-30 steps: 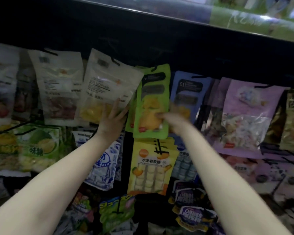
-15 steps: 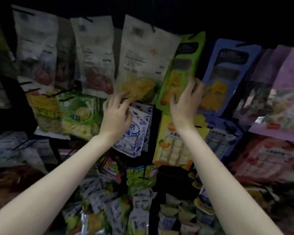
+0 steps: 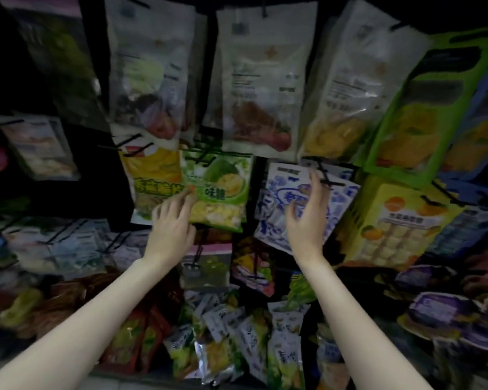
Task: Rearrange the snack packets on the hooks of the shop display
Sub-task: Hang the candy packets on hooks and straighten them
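A: Item one, hands?
B: Left hand, fingers spread and relaxed, tips touching the green packet at its left edge, where it overlaps the yellow packet. It holds nothing. Right hand, fingers loosely apart and raised in front of the blue-and-white packet; I cannot tell whether it touches.

A: Item two, the hooks?
B: Black hooks stick out toward the viewer above each packet; one sits just beside the right fingertips.

A: Top row?
B: Three pale clear-window packets, left to right: one with dark red contents, one with reddish-brown contents, one with yellow contents, tilted. To the right, a lime-green packet, also tilted, with a blue one partly behind it.

A: Middle row, right?
B: Yellow carton-style packet with orange fruit print, just beside the blue-and-white one.

A: Below?
B: A heap of small sachets near the wrists, purple packs at right, reddish-brown packs at left. Much is blurred and dim.
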A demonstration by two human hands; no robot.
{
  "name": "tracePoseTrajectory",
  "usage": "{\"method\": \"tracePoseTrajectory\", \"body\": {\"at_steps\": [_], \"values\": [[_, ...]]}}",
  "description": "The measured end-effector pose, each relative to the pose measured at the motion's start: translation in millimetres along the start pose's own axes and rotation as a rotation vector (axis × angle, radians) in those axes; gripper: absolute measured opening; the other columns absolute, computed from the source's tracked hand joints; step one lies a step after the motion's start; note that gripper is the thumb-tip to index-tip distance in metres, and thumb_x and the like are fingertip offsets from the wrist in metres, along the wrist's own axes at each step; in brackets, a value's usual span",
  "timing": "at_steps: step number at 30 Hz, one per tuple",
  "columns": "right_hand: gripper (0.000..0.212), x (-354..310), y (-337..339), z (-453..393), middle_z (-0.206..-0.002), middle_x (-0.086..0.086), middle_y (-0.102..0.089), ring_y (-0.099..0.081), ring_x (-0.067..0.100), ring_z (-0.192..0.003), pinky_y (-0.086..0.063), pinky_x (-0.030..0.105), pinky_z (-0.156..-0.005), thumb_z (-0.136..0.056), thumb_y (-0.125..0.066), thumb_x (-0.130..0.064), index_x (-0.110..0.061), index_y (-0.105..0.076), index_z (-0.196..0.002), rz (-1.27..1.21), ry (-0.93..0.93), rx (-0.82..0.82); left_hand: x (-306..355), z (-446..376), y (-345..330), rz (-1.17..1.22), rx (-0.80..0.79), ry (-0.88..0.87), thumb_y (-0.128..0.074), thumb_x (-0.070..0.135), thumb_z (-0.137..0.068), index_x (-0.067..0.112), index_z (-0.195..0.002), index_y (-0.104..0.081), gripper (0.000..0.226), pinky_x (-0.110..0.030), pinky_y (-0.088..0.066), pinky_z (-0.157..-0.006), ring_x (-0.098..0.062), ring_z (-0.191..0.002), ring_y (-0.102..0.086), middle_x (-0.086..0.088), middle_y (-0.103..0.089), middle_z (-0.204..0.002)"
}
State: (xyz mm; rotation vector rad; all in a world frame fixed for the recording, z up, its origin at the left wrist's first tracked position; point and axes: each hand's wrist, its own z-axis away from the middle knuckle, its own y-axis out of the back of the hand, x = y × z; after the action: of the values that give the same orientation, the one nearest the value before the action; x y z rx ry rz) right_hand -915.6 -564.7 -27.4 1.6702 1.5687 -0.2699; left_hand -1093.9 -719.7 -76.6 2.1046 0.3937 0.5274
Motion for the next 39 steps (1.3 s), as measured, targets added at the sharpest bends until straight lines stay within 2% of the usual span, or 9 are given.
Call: {"method": "tracePoseTrajectory", "body": {"at_steps": [4,10,16,20,24,27,30,36,39], "values": [[0.057,-23.8,-50.4,39.6,-0.137,0.009,-0.04,-0.036,0.017,-0.123,-0.04,0.026,-0.095,-0.092,-0.052,-0.008,-0.023,-0.029,-0.142,0.149,0.248,-0.228,-22.7,-12.9,6.6,0.05,-0.057,-0.042,-0.055,0.005,-0.086,0.012,-0.138,-0.039,0.055,-0.053,-0.036,-0.095,-0.036,-0.128,-0.03,-0.016,-0.033,-0.144],[0.098,-42.7,-102.8,-10.7,-0.157,0.0,-0.009,-0.015,0.019,-0.143,-0.02,0.036,-0.114,-0.082,-0.07,-0.035,-0.019,-0.002,-0.15,-0.107,-0.575,-0.29,-62.4,-12.2,3.4,0.209,-0.157,0.203,-0.05,0.014,-0.092,0.014,-0.143,-0.028,0.056,-0.048,-0.027,-0.106,-0.034,-0.137,-0.017,-0.013,-0.014,-0.152],[0.096,-27.9,-138.1,-35.0,-0.156,0.004,-0.017,-0.021,0.024,-0.142,-0.027,0.041,-0.113,-0.081,-0.072,-0.033,-0.017,-0.007,-0.15,-0.219,-0.772,-0.269,-98.9,7.9,0.9,0.228,-0.16,0.315,-0.049,0.014,-0.091,0.01,-0.141,-0.031,0.053,-0.048,-0.037,-0.1,-0.035,-0.136,-0.021,-0.014,-0.018,-0.151],[0.052,-38.4,-149.6,-6.4,-0.131,0.007,-0.054,-0.052,0.026,-0.12,-0.045,0.038,-0.097,-0.085,-0.066,-0.03,-0.013,-0.05,-0.131,-0.119,-0.7,-0.132,-105.8,3.9,5.0,0.231,-0.126,0.266,-0.049,0.013,-0.092,0.011,-0.142,-0.029,0.054,-0.046,-0.036,-0.102,-0.034,-0.135,-0.022,-0.013,-0.019,-0.15],[0.029,-67.7,-157.3,24.7,-0.124,0.01,-0.056,-0.051,0.024,-0.116,-0.034,0.017,-0.087,-0.095,-0.053,-0.02,-0.003,-0.058,-0.118,0.056,-0.462,-0.142,-91.7,-12.5,4.3,0.425,-0.251,0.048,-0.055,0.023,-0.091,0.021,-0.145,-0.025,0.062,-0.047,-0.028,-0.109,-0.03,-0.139,-0.019,-0.009,-0.019,-0.151],[0.027,-75.6,-156.6,19.0,-0.118,0.008,-0.061,-0.054,0.021,-0.112,-0.033,0.012,-0.08,-0.094,-0.055,-0.02,-0.004,-0.064,-0.114,0.008,-0.47,-0.195,-81.7,-22.9,0.2,0.501,-0.446,-0.017,-0.063,0.039,-0.082,0.031,-0.146,-0.014,0.081,-0.044,-0.024,-0.109,-0.026,-0.142,-0.012,-0.006,-0.009,-0.156],[0.029,-70.0,-154.3,17.2,-0.112,0.006,-0.067,-0.059,0.019,-0.106,-0.043,0.023,-0.09,-0.092,-0.059,-0.025,-0.005,-0.068,-0.11,-0.055,-0.439,-0.248,-81.9,-32.0,-6.0,0.504,-0.469,0.004,-0.07,0.042,-0.077,0.031,-0.147,-0.008,0.094,-0.045,-0.025,-0.11,-0.024,-0.144,-0.007,-0.007,-0.006,-0.156],[0.024,-49.6,-137.2,18.4,-0.105,0.005,-0.068,-0.058,0.01,-0.095,-0.034,0.007,-0.077,-0.09,-0.061,-0.017,-0.004,-0.068,-0.109,-0.077,-0.369,-0.252,-76.8,-29.8,-16.4,0.438,-0.427,-0.014,-0.068,0.032,-0.082,0.033,-0.147,-0.012,0.085,-0.043,-0.04,-0.098,-0.032,-0.132,-0.031,-0.012,-0.019,-0.149],[0.027,-25.5,-126.8,16.9,-0.112,0.002,-0.065,-0.063,0.014,-0.093,-0.048,0.022,-0.088,-0.093,-0.056,-0.015,-0.005,-0.064,-0.116,-0.041,-0.487,-0.181,-89.1,-21.8,-19.1,0.348,-0.583,-0.044,-0.062,0.034,-0.088,0.037,-0.145,-0.016,0.074,-0.04,-0.04,-0.099,-0.027,-0.137,-0.027,-0.004,-0.015,-0.153]]}}
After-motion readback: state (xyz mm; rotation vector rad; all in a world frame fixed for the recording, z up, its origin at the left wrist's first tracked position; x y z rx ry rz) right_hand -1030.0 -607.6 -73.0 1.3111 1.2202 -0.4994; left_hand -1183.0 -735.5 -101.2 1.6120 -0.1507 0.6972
